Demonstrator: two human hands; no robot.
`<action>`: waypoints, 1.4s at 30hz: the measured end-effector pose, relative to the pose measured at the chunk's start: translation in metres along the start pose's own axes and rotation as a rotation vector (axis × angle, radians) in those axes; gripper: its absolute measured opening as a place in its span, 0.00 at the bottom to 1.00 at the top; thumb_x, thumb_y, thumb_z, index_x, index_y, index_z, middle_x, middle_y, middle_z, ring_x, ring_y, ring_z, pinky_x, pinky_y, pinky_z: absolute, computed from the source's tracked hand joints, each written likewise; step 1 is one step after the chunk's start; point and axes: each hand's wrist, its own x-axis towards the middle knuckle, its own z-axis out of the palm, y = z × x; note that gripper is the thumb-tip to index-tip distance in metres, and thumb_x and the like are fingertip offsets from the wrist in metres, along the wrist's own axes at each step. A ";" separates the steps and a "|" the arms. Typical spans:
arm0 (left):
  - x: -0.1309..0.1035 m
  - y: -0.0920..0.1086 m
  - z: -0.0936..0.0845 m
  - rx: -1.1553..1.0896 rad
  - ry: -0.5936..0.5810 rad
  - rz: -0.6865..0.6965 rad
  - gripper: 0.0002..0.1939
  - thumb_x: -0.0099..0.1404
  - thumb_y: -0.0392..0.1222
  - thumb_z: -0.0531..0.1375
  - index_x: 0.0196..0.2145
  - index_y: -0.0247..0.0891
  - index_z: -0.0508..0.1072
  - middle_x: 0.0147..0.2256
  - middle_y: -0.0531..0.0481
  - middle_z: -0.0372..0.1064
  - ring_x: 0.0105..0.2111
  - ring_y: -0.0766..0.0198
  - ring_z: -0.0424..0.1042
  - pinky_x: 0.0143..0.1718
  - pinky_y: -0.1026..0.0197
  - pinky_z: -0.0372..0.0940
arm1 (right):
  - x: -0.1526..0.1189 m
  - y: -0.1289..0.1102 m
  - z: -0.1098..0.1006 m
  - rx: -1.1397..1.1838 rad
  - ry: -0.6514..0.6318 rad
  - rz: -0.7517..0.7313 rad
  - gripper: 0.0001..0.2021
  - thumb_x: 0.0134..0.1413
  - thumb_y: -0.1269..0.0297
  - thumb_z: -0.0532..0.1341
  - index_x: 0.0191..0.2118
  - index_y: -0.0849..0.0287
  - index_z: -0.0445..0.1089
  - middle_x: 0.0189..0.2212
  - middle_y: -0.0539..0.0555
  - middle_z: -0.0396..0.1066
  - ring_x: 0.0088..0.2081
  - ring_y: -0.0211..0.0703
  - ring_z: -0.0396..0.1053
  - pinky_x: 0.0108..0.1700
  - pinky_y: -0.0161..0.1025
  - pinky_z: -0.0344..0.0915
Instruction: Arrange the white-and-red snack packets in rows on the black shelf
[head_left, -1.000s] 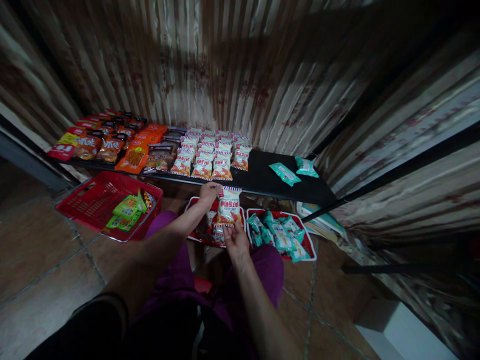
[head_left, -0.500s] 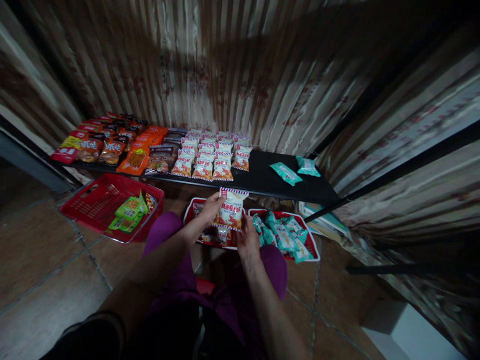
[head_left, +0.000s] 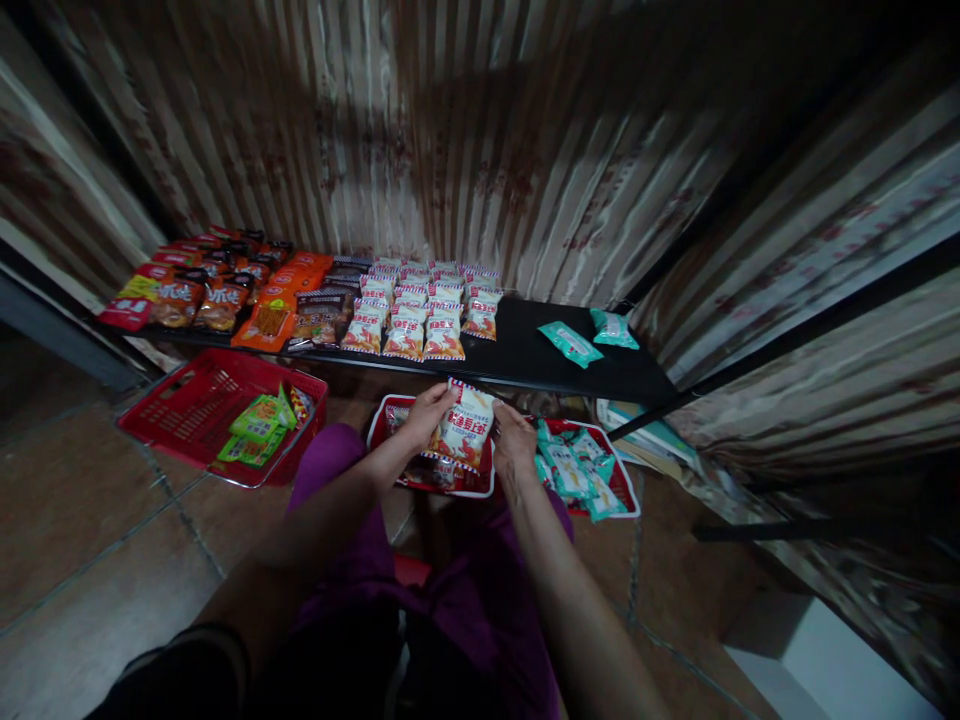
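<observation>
Along the black shelf [head_left: 521, 345], white packets [head_left: 406, 330] lie in close rows beside brown packets [head_left: 319, 318] and orange packets [head_left: 268, 310], with two teal packets [head_left: 570, 344] farther right. Below, we have more teal packets heaped in the right basket [head_left: 634, 500], others in the middle basket [head_left: 472, 494], and green packets [head_left: 259, 418] in the left basket [head_left: 172, 400]: much laid out, we judge, much in baskets. Above the middle one, our left hand [head_left: 424, 415] and right hand [head_left: 514, 438] pinch a white packet [head_left: 463, 430] between them.
</observation>
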 end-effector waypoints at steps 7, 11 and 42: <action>0.012 -0.009 -0.003 0.065 0.136 0.064 0.16 0.45 0.50 0.66 0.27 0.36 0.71 0.21 0.56 0.67 0.22 0.69 0.65 0.26 0.66 0.60 | 0.003 -0.003 0.000 -0.036 -0.104 -0.046 0.13 0.30 0.63 0.71 0.28 0.59 0.73 0.22 0.46 0.73 0.22 0.32 0.67 0.27 0.30 0.65; 0.016 -0.012 -0.005 0.131 0.203 0.089 0.15 0.48 0.51 0.64 0.26 0.36 0.71 0.20 0.56 0.65 0.21 0.70 0.62 0.24 0.67 0.57 | 0.011 0.001 0.003 -0.058 -0.024 -0.043 0.14 0.28 0.65 0.70 0.28 0.59 0.73 0.20 0.45 0.73 0.23 0.33 0.68 0.30 0.32 0.66; -0.040 -0.045 -0.006 -0.051 0.266 -0.012 0.14 0.49 0.41 0.66 0.35 0.32 0.75 0.31 0.48 0.74 0.29 0.64 0.72 0.32 0.58 0.70 | 0.052 0.002 0.002 -0.014 0.241 -0.144 0.11 0.32 0.67 0.69 0.27 0.61 0.69 0.19 0.45 0.71 0.23 0.36 0.69 0.28 0.33 0.68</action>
